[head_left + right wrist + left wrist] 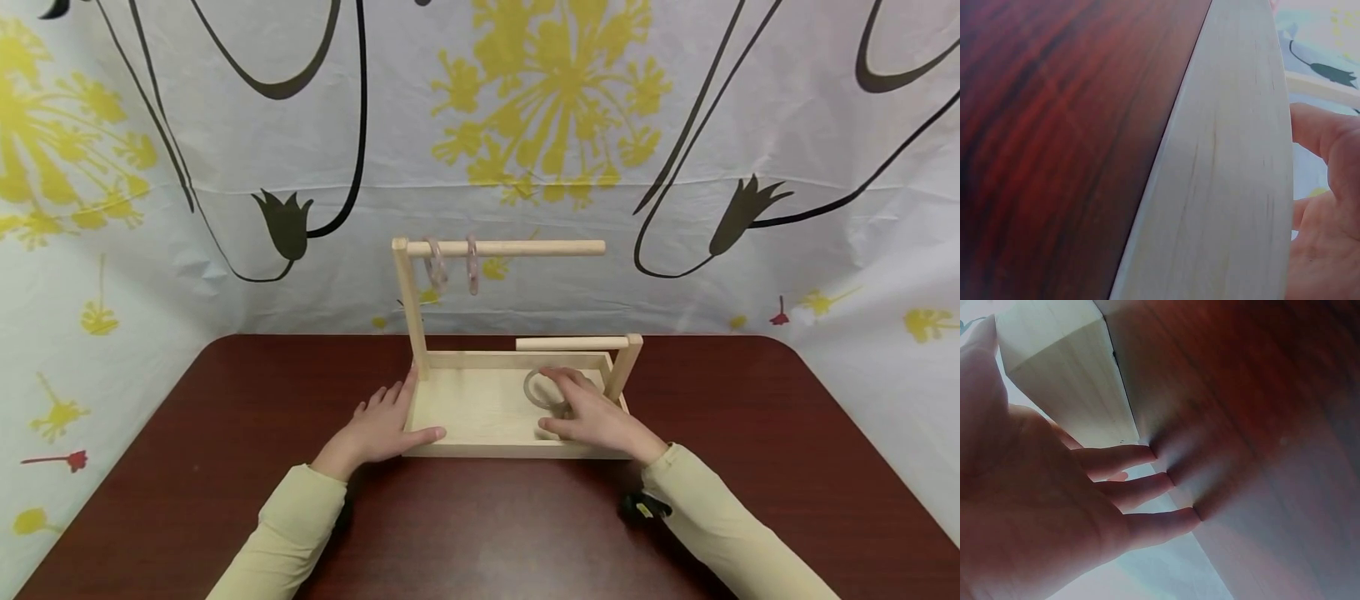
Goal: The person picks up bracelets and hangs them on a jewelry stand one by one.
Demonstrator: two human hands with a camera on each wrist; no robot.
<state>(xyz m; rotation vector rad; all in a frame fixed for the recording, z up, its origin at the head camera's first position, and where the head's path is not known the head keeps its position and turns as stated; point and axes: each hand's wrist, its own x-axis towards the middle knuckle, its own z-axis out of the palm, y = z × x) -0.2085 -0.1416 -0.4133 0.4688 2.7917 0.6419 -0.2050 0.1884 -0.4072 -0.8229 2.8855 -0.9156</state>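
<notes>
A shallow wooden tray (480,451) with a tall post and a short post, each bearing a horizontal rod, sits on the table. My left hand (382,423) rests at its left side, thumb over the front left corner. In the left wrist view, the straight fingers (1163,528) reach down to the tabletop. My right hand (592,414) reaches into the tray's right half, over a pale translucent bangle (529,393). Its index finger overlaps the bangle's top, thumb spread apart from it; the bangle's right part is hidden. Two similar bangles (472,265) hang on the upper rod (540,248).
The lower rod (570,342) extends leftward from the short post (625,367), just behind my right hand. A dark red-brown wooden table (480,525) lies under the tray. A white cloth (420,150) with yellow and dark flower prints hangs behind and at both sides.
</notes>
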